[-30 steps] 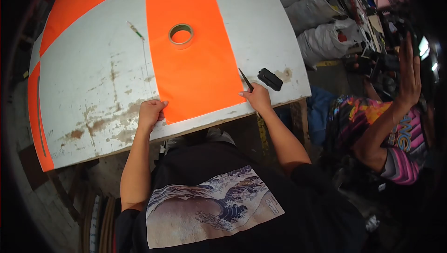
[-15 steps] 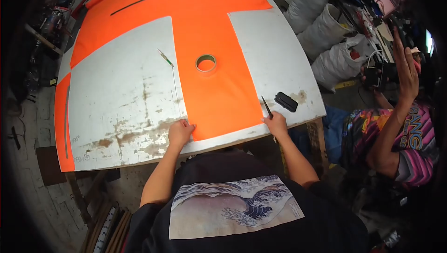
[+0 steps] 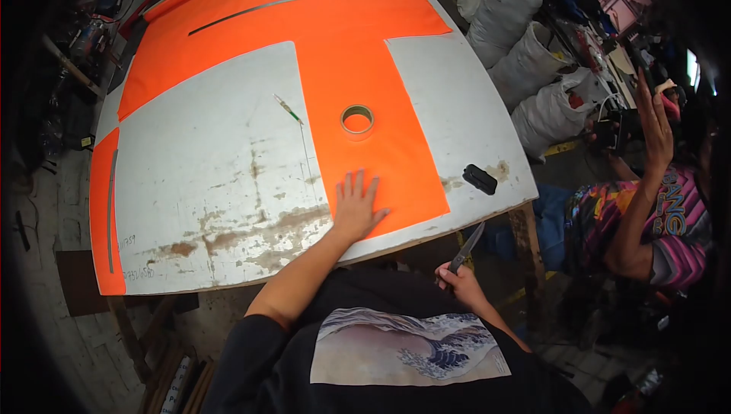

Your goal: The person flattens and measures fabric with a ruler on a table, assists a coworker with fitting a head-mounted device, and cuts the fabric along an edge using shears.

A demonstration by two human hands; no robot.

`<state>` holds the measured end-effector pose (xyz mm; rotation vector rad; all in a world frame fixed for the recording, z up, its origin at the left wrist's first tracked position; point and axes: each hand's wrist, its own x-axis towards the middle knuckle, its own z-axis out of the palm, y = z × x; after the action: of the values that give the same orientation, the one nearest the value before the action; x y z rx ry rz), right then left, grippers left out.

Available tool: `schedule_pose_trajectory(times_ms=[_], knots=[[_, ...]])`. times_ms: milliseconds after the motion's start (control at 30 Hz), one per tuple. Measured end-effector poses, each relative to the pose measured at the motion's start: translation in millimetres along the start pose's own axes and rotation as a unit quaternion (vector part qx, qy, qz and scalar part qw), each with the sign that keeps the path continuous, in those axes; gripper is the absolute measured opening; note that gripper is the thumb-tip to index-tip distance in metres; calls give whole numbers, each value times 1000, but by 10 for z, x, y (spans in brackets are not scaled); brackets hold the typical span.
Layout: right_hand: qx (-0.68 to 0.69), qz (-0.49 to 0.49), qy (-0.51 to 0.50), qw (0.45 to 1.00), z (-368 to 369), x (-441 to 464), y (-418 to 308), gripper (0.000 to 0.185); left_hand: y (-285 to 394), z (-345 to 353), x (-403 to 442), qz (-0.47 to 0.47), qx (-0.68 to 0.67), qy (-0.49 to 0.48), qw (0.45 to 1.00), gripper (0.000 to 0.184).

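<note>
My left hand [image 3: 356, 207] lies flat with fingers spread on the orange fabric [image 3: 396, 163], close to its near left corner. My right hand [image 3: 463, 286] is closed round the handles of a pair of scissors [image 3: 470, 247], off the table's front edge and apart from the fabric. The blades point upward, toward the table. Ahead of my left hand a roll of tape [image 3: 357, 108] rests on the fabric. On the white board to its left lies a green and white pen [image 3: 288, 109].
The worn white table [image 3: 205, 140] carries more orange fabric at its far end, with a long dark strip [image 3: 297, 7] on it. A black oblong object [image 3: 480, 179] lies near the right corner. Another person [image 3: 647, 216] is at the right, hand raised. White sacks [image 3: 556, 113] stand behind.
My left hand has moved from the fabric's near left corner inward and flattened on it. My right hand, with the scissors, has left the right corner and come back off the table edge.
</note>
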<state>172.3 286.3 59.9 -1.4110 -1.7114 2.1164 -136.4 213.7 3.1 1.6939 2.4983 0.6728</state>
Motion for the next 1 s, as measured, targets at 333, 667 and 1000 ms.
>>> schedule_pose_trajectory(times_ms=[333,667,1000], knots=[[238,59,44,968,129,-206,213,31,-35,250,-102,-1,5,-72,997,82],[254,40,-47,965,55,-229,293,46,-1904,-480,1221,-225,33,153,962,38],[113,53,19,992,171,-294,490,36,-2191,-540,1014,-148,135,63,978,20]])
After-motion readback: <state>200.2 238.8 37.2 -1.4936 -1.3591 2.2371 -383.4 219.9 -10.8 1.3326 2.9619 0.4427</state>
